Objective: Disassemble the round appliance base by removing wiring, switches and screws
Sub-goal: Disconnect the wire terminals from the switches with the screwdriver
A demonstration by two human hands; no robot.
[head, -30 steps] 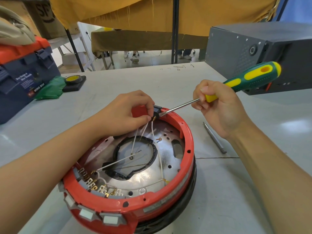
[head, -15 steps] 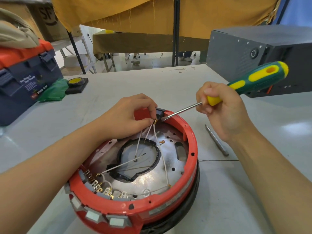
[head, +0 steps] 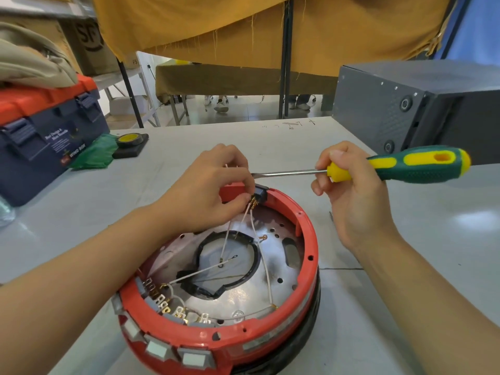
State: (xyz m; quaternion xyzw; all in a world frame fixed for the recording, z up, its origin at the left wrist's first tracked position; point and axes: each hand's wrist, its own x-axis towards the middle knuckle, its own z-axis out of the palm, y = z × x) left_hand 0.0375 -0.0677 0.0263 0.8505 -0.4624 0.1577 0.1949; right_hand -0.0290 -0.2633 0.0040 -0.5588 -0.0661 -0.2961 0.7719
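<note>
The round red appliance base (head: pixel 303 266) lies open side up on the grey table, showing a metal plate, a black ring (head: pixel 254 272) and thin white wires (head: pixel 254 231). A small black switch (head: pixel 260 194) sits in the far rim, with brass terminals below it. My left hand (head: pixel 208 190) pinches the wire ends at those terminals. My right hand (head: pixel 349 190) grips a green and yellow screwdriver (head: pixel 416 165); its shaft runs level to the left, the tip just above the switch by my left fingers. Several grey terminal blocks (head: pixel 167 307) line the near rim.
A dark grey metal box (head: pixel 422 109) stands at the back right. A navy and red toolbox (head: pixel 46 136) stands at the left, with green cloth (head: pixel 94 155) and a yellow tape roll (head: pixel 130 140) beside it. A thin metal tool lies behind my right wrist.
The screwdriver tip has lifted off the switch and the shaft has levelled out. My left hand stays pinched at the switch terminals. The camera has tilted slightly, so the base appears lower.
</note>
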